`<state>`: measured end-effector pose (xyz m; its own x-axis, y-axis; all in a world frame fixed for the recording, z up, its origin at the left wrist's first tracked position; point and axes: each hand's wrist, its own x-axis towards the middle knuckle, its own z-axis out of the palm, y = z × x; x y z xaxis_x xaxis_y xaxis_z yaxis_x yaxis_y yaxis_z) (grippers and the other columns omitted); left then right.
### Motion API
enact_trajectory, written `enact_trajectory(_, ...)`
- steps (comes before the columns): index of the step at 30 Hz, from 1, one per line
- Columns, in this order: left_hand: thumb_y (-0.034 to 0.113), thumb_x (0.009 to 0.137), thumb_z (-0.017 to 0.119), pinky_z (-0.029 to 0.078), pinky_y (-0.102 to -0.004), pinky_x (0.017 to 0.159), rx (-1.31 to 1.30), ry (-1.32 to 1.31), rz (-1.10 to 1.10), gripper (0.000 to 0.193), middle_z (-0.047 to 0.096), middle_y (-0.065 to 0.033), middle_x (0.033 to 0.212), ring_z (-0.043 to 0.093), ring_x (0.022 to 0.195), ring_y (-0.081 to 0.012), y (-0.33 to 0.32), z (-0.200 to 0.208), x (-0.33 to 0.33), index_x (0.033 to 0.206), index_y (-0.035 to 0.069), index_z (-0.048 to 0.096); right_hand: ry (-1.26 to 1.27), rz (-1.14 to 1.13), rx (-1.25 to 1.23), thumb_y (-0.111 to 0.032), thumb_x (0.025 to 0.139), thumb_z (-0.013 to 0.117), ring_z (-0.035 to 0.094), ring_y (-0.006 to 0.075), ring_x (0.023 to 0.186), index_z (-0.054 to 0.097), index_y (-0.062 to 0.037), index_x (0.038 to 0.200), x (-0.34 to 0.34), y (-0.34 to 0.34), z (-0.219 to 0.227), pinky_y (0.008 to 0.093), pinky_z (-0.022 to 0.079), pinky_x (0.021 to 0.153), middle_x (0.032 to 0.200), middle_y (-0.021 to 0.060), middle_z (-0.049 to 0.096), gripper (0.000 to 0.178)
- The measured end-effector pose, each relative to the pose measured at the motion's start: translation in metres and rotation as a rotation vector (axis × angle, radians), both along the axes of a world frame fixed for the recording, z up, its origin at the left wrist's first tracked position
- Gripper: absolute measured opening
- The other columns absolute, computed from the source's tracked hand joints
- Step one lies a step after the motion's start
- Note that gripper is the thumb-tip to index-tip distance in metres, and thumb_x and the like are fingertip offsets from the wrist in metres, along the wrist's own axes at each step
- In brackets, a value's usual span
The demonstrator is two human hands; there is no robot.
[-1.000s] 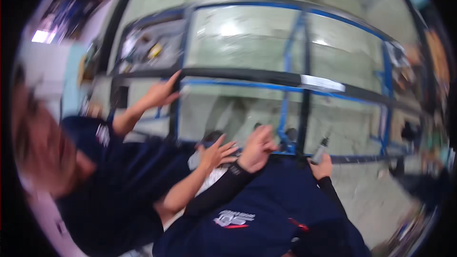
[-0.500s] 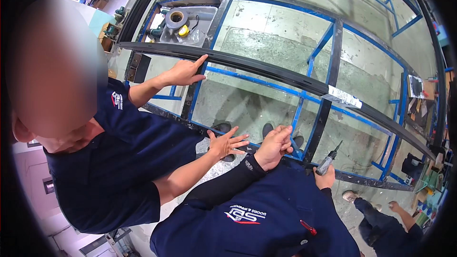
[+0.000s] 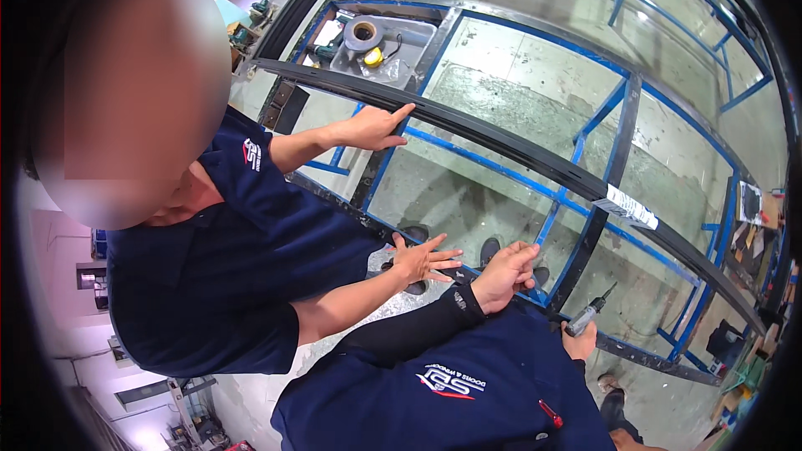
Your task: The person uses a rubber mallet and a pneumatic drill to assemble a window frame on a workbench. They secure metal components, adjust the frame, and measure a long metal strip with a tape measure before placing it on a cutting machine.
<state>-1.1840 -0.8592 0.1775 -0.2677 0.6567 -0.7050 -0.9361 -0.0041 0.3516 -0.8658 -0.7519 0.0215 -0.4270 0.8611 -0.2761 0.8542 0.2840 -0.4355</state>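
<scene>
My left hand [image 3: 508, 276] is held in front of my chest, near the table frame's near edge. Its fingers are curled with the tips together, and what they hold, if anything, is hidden. Lower right, my right hand [image 3: 580, 341] is wrapped round a grey handheld driver [image 3: 588, 316], whose thin dark bit points up and away. Beyond both hands a long black profile bar [image 3: 493, 140] lies across the frame, with a white printed label [image 3: 628, 206] on it. A co-worker's hand [image 3: 378, 127] touches the bar with a fingertip; their other hand [image 3: 422, 260] is spread beside my left hand.
The blue-and-black metal table frame [image 3: 628, 129] has open bays showing the floor. A grey tray [image 3: 409, 42] at the far left holds a tape roll [image 3: 363, 33] and a yellow tape measure [image 3: 373, 57]. The co-worker stands close on my left; another person's leg shows lower right.
My view has shifted, so the bar, frame and hands appear farther right. My hand poses and the co-worker's pointing hand look much the same.
</scene>
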Motion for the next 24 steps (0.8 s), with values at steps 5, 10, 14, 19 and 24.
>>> enact_trajectory(5,0.027,0.097,0.061,0.041,-0.0261,0.061,0.041,-0.019,0.013,0.028,0.033,0.0086,0.063,0.035,0.053,-0.0053,-0.002,-0.001,0.006,0.076,0.019,0.044,-0.036,0.023,0.081,-0.036,0.067,0.084,0.059,0.0416,0.097,0.055,-0.0019,0.104,0.002,0.002,-0.002,0.0484,0.048,0.083,0.099,0.0196,0.06,0.058)
enact_trajectory(10,0.027,0.1,0.058,0.039,-0.0265,0.061,0.006,-0.021,-0.041,0.025,0.032,0.0078,0.064,0.033,0.053,-0.0054,0.001,0.002,0.011,0.08,0.018,0.046,-0.08,-0.032,0.035,-0.036,0.067,0.084,0.061,0.0398,0.096,0.055,-0.0024,0.104,-0.005,-0.002,0.012,0.0481,0.049,0.081,0.099,0.0184,0.061,0.058)
enact_trajectory(14,0.026,0.099,0.059,0.043,-0.0258,0.059,0.076,0.007,-0.001,0.016,0.037,0.007,0.065,0.037,0.053,-0.0054,-0.004,-0.014,0.014,0.09,0.013,0.052,-0.018,-0.003,0.026,-0.038,0.067,0.084,0.061,0.0393,0.096,0.057,-0.0032,0.109,-0.009,0.003,0.017,0.0471,0.05,0.082,0.102,0.0187,0.061,0.061)
enact_trajectory(19,0.024,0.101,0.055,0.039,-0.0265,0.059,0.064,-0.016,0.006,0.018,0.032,0.0064,0.064,0.034,0.054,-0.006,-0.01,-0.008,0.01,0.087,0.014,0.049,-0.108,-0.02,-0.036,-0.04,0.069,0.082,0.061,0.0403,0.097,0.054,-0.0038,0.104,-0.008,0.009,0.023,0.0487,0.051,0.081,0.103,0.0193,0.06,0.058)
enact_trajectory(24,0.025,0.101,0.054,0.039,-0.0264,0.06,0.062,-0.024,-0.039,0.021,0.031,0.0064,0.064,0.034,0.055,-0.0057,-0.006,-0.007,0.008,0.085,0.015,0.047,-0.1,-0.052,-0.044,-0.041,0.069,0.081,0.061,0.0405,0.097,0.054,-0.0032,0.108,-0.006,0.004,0.022,0.0492,0.051,0.082,0.105,0.0194,0.06,0.06)
